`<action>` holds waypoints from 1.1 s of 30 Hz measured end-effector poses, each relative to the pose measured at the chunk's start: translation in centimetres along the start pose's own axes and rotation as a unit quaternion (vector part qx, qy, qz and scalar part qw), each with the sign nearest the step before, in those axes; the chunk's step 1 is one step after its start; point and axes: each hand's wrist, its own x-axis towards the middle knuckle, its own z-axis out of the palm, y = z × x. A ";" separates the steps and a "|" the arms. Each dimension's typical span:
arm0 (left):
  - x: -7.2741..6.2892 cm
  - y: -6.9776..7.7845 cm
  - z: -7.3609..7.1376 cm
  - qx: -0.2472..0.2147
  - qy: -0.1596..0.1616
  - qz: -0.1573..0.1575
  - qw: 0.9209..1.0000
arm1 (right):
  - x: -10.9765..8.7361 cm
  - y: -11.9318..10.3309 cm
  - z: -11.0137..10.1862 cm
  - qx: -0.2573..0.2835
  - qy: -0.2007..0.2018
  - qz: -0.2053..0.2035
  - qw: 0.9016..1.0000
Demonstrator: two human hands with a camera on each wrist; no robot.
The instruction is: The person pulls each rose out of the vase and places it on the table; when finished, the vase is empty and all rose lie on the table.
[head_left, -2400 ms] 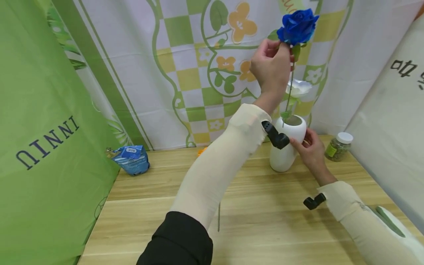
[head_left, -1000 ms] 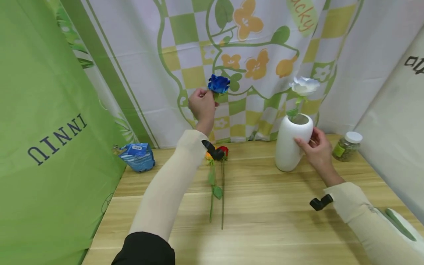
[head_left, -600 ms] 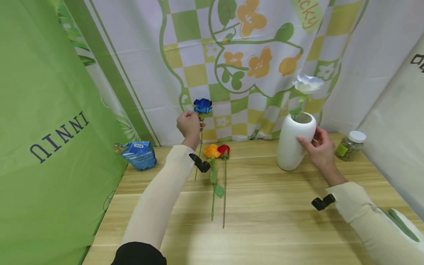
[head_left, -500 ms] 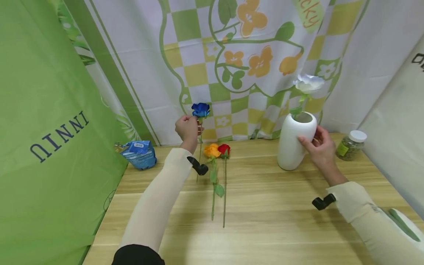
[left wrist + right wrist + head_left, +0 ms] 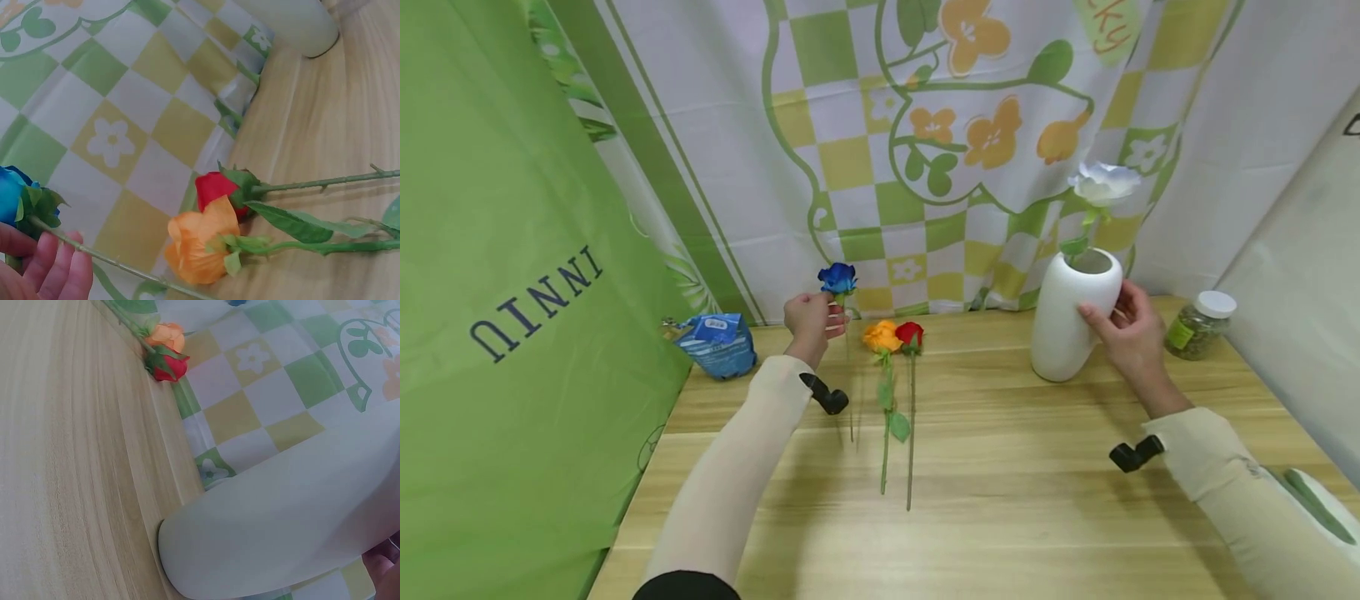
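My left hand (image 5: 808, 323) pinches a blue rose (image 5: 838, 279) just under its bloom. The rose's thin stem slants down, its lower end close to the table left of the other flowers. An orange rose (image 5: 882, 336) and a red rose (image 5: 910, 335) lie side by side on the wood, stems toward me. At the right, my right hand (image 5: 1135, 337) grips the side of a white vase (image 5: 1070, 325), which stands on the table. One white flower (image 5: 1103, 184) rises from the vase's mouth. In the right wrist view only a bit of that hand shows at the edge.
A blue packet (image 5: 718, 344) sits at the table's back left. Right of the vase stands a lidded jar (image 5: 1199, 325). A patterned curtain (image 5: 925, 167) hangs behind the wooden table (image 5: 1000, 500), with a green cloth (image 5: 535, 375) along the left.
The blue rose, lifted above the vase earlier, has come left and down to the table in my left hand. My right hand stays on the vase. The view has shifted slightly.
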 end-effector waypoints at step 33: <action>-0.1 -6.0 -2.5 0.010 -0.025 -0.092 0.995 | 0.0 0.0 0.1 -0.003 0.006 0.015 1.000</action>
